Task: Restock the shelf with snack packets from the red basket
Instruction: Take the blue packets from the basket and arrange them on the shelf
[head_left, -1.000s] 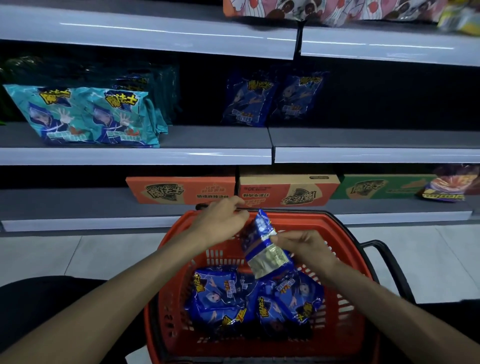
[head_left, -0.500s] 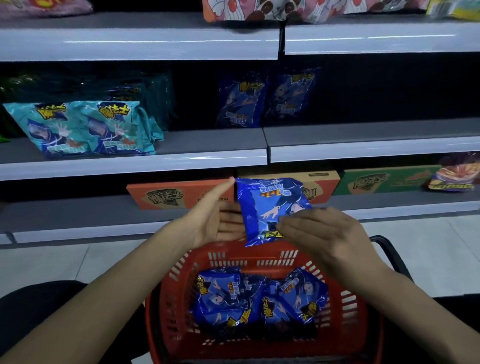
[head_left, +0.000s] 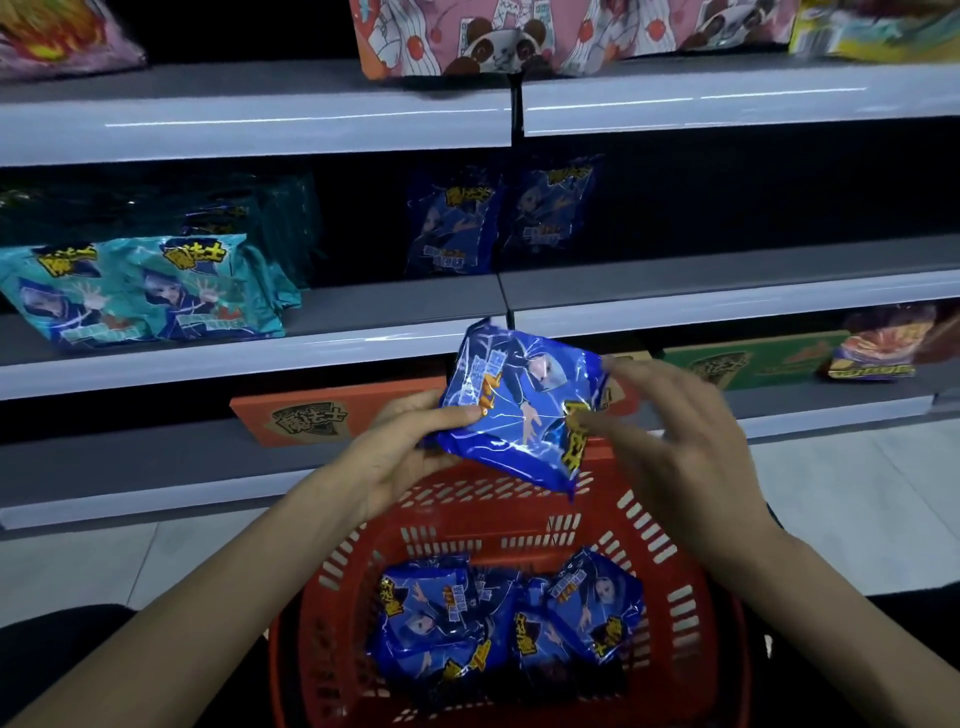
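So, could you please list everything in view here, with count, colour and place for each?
held packet: one, blue, above the basket, at the lower shelf's height
red basket: one, red, bottom centre
packets in basket: at least three, blue, on the basket floor
shelved blue packets: two, dark blue, upright at the back of the middle shelf
teal packets: two at the front, teal, middle shelf left; more behind, count unclear
flat boxes: three, two orange and one green, lower shelf
panda-print bags: count unclear, pink, top shelf
left hand: gripping the held packet's left edge
right hand: fingers spread at the packet's right side
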